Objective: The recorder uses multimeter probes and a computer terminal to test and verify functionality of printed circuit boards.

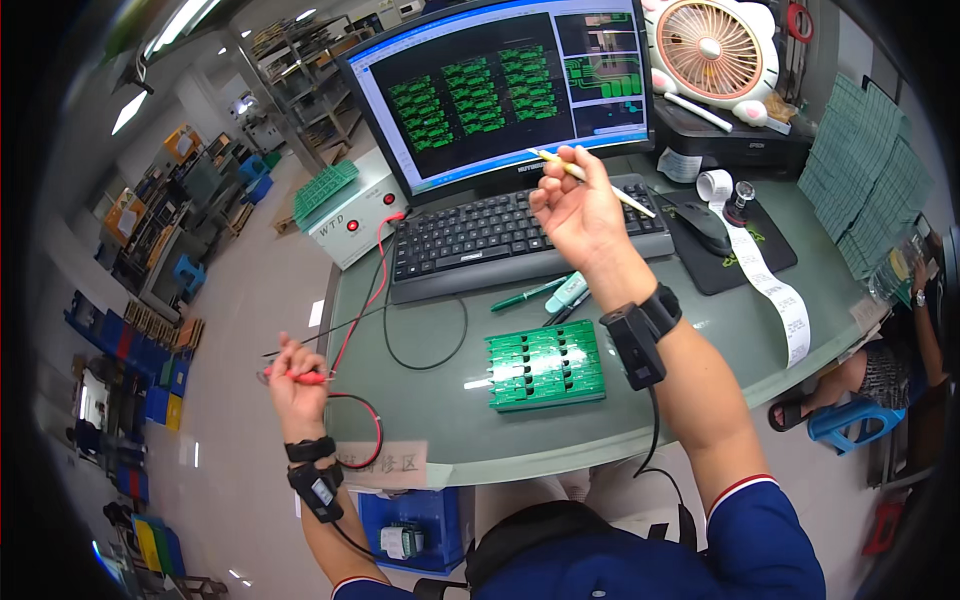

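left grip (298, 385): clenched round red probe (310, 378), by left edge of bench (430, 425) | right grip (572, 190): pinching yellow-white pen (634, 203), raised near keyboard (475, 240) | green circuit boards (547, 367): flat on bench, near mint highlighter (568, 291)

Circuit boards (547, 368) before the keyboard (470, 240)

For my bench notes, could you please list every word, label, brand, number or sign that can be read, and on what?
Wording is located here, not copied.
Grey box: large dark capitals, legible.
Monitor: blurred lettering below screen; on-screen text too small.
Printer: small pale lettering, legible.
Near tan card: large dark characters, leftmost unclear.
Right-edge tan card: too blurred.
Paper strip: printing too small.
Remaining text: too small or blurred.
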